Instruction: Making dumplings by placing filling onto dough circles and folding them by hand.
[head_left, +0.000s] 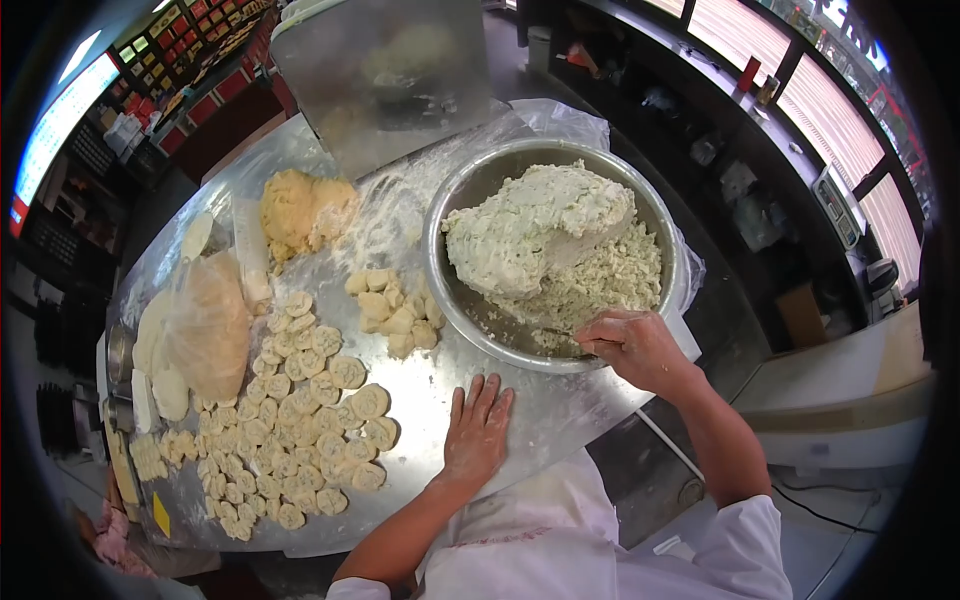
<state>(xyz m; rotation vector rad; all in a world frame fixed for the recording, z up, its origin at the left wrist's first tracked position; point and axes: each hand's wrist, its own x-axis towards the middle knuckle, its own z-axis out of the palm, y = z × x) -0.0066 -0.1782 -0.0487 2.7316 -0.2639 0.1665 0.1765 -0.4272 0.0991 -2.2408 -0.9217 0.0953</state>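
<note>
My left hand (478, 431) lies flat on the steel table (559, 420), fingers a little apart, holding nothing. My right hand (637, 349) is over the near rim of a large metal bowl (487, 343), its fingers bent together at the inner wall. What the fingers hold, if anything, is too small to make out. A big pale lump of dough-like mixture with green flecks (532, 232) fills much of the bowl, with looser crumbly mixture (615, 274) around its near right side. Left of the bowl sit small cut dough pieces (397, 311). Many round filled dough pieces (300, 427) cover the table's left part.
A yellow dough mass (300, 214) and scattered flour (390, 217) lie behind the dough pieces. A plastic bag of pale orange contents (206, 326) stands at the left. A large metal container (390, 75) rises at the back. Another person's pink sleeve (116, 536) shows lower left.
</note>
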